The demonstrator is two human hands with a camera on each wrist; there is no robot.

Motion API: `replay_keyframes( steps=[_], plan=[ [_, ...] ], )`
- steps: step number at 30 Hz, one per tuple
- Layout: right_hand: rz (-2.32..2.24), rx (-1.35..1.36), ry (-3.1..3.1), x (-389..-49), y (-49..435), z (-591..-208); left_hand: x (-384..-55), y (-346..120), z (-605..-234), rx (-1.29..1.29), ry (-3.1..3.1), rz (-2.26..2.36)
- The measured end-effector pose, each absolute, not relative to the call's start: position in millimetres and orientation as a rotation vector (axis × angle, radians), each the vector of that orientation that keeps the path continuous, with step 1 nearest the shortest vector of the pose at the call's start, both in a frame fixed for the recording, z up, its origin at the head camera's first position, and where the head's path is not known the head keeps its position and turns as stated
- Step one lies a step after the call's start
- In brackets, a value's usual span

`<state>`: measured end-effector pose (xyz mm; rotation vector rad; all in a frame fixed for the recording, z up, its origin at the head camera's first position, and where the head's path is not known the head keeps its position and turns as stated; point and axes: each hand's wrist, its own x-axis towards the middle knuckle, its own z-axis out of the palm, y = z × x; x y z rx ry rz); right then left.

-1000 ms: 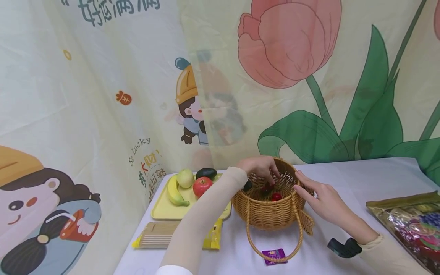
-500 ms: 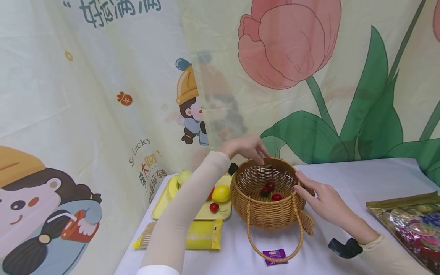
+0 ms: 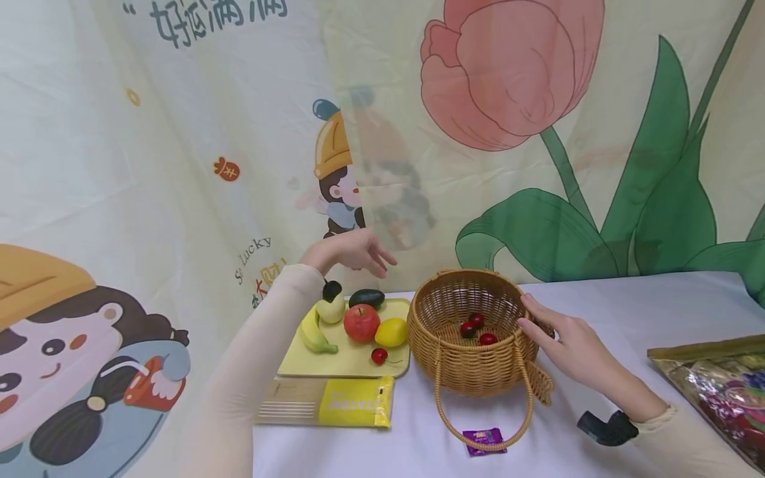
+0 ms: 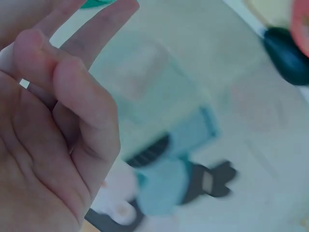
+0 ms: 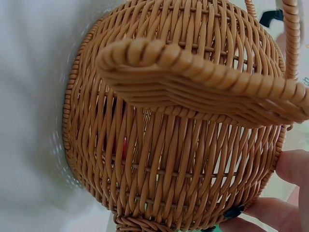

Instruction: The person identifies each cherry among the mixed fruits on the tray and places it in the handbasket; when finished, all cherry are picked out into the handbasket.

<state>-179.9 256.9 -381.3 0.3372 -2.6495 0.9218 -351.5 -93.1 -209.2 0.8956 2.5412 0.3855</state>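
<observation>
My left hand (image 3: 358,252) hangs in the air above the back of a yellow tray (image 3: 352,366). Its fingers are loosely bent, and the left wrist view shows the palm (image 4: 43,145) with nothing in it. At the right of the tray stands a wicker basket (image 3: 472,372) with three cherries (image 3: 488,338) inside. My right hand (image 3: 574,345) rests against the basket's right rim with fairly straight fingers. Close up in the right wrist view are the woven wall (image 5: 159,164) and the fingertips (image 5: 273,212) at the rim; part of that hand is out of frame.
On the tray lie a banana (image 3: 315,334), a pale round fruit (image 3: 331,310), an apple (image 3: 361,323), a lemon (image 3: 391,332), a cherry (image 3: 379,356) and a dark avocado-like fruit (image 3: 366,299). A yellow packet (image 3: 355,403), purple sachet (image 3: 485,441) and shiny bag (image 3: 723,392) lie around. The basket handle (image 3: 442,415) hangs forward.
My left hand has come up out of the basket and moved left over the tray, uncovering the cherries and fruit. The right hand has stayed at the rim. The head view has shifted slightly.
</observation>
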Motion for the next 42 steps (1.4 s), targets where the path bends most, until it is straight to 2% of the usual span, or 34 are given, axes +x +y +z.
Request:
replay_keyframes(
  steps=[7,18,31,42],
  plan=[
    [0.916,0.341,-2.657,-179,258,-380,-345,-141,-241,0.786,2.545,0.452],
    [0.921,0.342,-2.665,-179,258,-380,-329,-174,-310,0.719,2.542,0.542],
    [0.930,0.340,-2.654,-180,257,-382,-321,-160,-371,0.754,2.535,0.535],
    [0.927,0.335,-2.659,-179,258,-379,-316,-152,-378,0.799,2.543,0.544]
  ],
)
